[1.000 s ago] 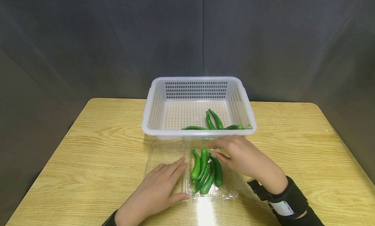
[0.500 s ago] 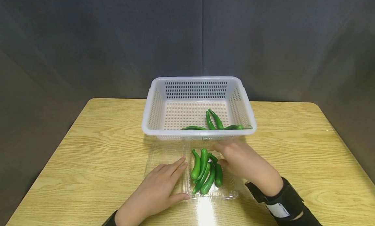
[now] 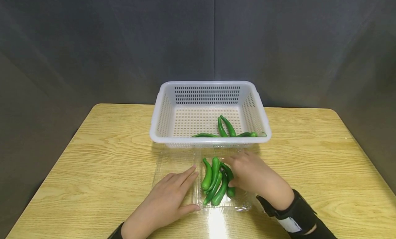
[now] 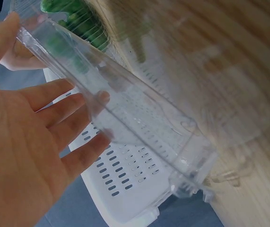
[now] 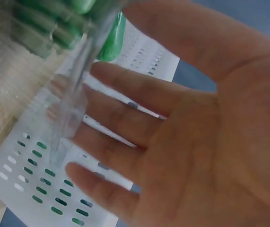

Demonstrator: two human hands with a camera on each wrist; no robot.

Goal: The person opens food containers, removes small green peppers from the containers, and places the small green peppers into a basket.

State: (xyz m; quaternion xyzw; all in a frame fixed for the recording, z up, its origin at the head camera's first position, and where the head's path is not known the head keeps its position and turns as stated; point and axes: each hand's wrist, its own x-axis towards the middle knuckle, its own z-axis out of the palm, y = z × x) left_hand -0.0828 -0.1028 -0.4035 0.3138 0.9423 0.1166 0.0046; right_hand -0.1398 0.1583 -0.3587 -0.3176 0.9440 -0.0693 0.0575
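In the head view a clear plastic clamshell box (image 3: 242, 202) lies unfolded on the table, with several green chili peppers (image 3: 206, 175) side by side in its right half. My left hand (image 3: 164, 201) rests over the box's left half (image 3: 173, 160), its fingers extended toward the fold. In the left wrist view those fingers lie along the clear plastic wall (image 4: 139, 123). My right hand (image 3: 255, 172) is at the right half's side, thumb against the rightmost pepper (image 3: 230, 189). The right wrist view shows its fingers (image 5: 120, 113) extended by the clear wall.
A white perforated basket (image 3: 210, 140) stands right behind the box, with several more green peppers (image 3: 227, 125) near its front wall. Both sit on a wood-grain table (image 3: 102, 156). Dark grey cloth (image 3: 123, 43) hangs behind the table.
My right hand has come toward me along the box's right side, its thumb sliding from the top of the rightmost pepper down to its lower part. My left hand keeps its place.
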